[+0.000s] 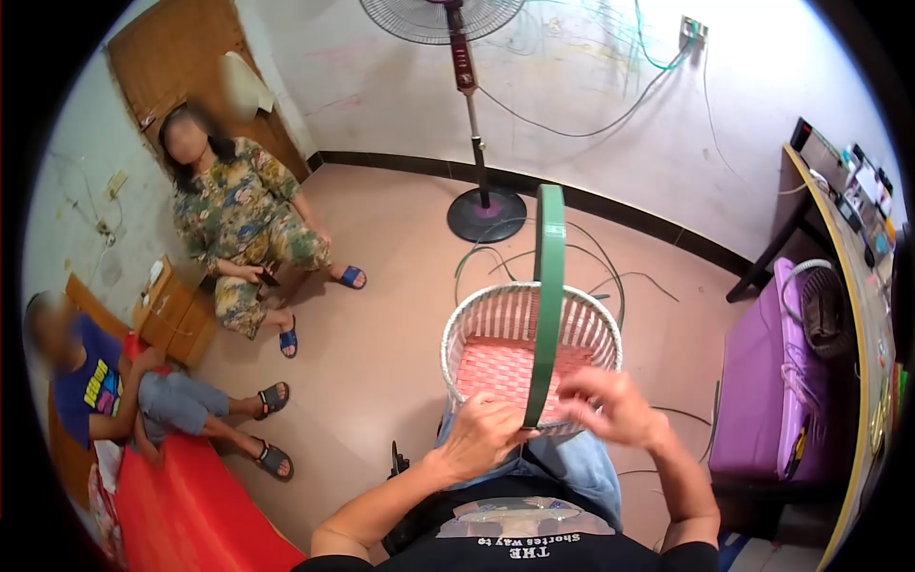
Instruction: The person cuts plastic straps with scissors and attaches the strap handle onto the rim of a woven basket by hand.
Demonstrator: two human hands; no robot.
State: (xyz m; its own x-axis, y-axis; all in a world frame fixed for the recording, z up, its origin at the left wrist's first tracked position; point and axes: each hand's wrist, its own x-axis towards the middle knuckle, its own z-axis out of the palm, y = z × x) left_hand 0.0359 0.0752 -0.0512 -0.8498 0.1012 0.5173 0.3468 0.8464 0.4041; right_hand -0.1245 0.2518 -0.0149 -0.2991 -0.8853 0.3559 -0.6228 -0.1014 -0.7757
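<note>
A round woven basket (456, 348) with white-and-pink slatted walls and a pink woven bottom rests at my lap, tilted so I look into it. A broad green handle (549, 276) arches over it from the far rim to the near rim. My left hand (484, 439) is closed on the near rim, right at the lower end of the handle. Just right of the handle, my right hand (612, 405) hovers over the near right rim. Its fingers are bent and apart, a little blurred, with nothing visible in them.
Green strips (621, 286) lie loose on the floor beyond the basket. A standing fan (486, 214) is by the wall. Right are a purple box (753, 381) and a cluttered table (848, 257). Two people sit left, near a red-covered bed (191, 505).
</note>
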